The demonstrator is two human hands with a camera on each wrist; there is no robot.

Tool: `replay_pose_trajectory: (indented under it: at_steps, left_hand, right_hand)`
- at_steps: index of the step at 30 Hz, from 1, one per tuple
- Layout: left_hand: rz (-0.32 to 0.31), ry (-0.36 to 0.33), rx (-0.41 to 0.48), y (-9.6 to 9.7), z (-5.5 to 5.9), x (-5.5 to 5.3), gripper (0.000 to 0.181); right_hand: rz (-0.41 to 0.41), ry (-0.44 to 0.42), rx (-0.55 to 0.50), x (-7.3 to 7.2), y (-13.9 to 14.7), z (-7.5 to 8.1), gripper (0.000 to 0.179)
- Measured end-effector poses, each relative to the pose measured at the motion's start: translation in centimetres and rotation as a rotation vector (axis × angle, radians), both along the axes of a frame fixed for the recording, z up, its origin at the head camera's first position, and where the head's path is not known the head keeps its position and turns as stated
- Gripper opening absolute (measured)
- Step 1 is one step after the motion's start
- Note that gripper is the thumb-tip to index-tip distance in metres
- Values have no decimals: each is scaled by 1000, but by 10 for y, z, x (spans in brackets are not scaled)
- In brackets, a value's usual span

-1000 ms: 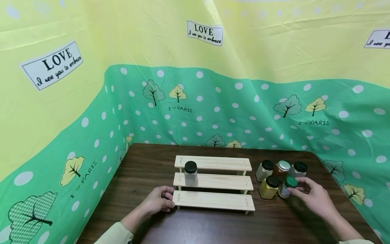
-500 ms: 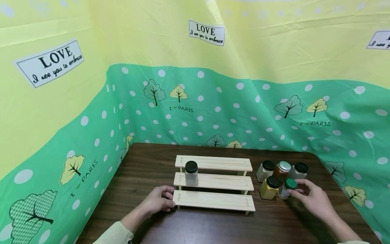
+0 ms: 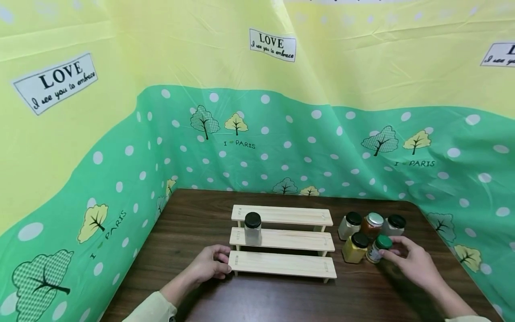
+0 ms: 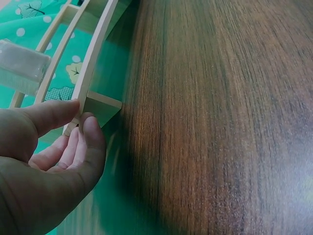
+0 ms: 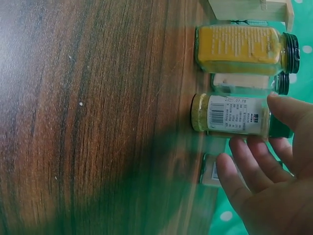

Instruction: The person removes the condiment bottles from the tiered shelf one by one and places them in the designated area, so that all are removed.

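A three-step pale wooden rack [image 3: 281, 264] stands on the dark table. My left hand [image 3: 209, 263] holds the left end of its lowest step, the thumb [image 4: 58, 113] at one edge and the fingers curled at the other. On the middle step, at the left, is a clear jar [image 3: 252, 235] with a black lid and pale contents. To the right of the rack, my right hand [image 3: 414, 261] pinches a spice jar [image 5: 234, 115] near its green lid, thumb on one side and fingers on the other. That jar stands upright, its white barcode label showing in the right wrist view.
Close to the green-lidded jar are a yellow-filled jar [image 3: 354, 250] with a black lid, a silver-lidded jar [image 3: 371, 226] with reddish-brown contents, and two black-lidded jars, one at the left [image 3: 348, 227] and one behind my right hand [image 3: 393, 225]. A patterned cloth [image 3: 257, 134] surrounds the table.
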State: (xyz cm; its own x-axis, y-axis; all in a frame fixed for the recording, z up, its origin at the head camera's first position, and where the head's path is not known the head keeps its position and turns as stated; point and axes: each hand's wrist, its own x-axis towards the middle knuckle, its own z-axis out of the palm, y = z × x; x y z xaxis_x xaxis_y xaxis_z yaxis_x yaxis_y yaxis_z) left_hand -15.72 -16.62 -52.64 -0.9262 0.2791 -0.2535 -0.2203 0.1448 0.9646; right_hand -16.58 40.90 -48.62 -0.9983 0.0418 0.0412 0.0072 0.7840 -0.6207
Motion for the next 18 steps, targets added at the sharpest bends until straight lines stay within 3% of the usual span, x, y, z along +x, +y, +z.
replay_pose_trajectory:
  at_steps: [10, 18]
  left_hand:
    - [-3, -1, 8, 1, 1, -1, 60]
    - [-1, -3, 6, 1, 5, 1, 60]
  right_hand:
    - [57, 54, 81, -2, 3, 15, 62]
    - [108, 115, 179, -10, -8, 43, 59]
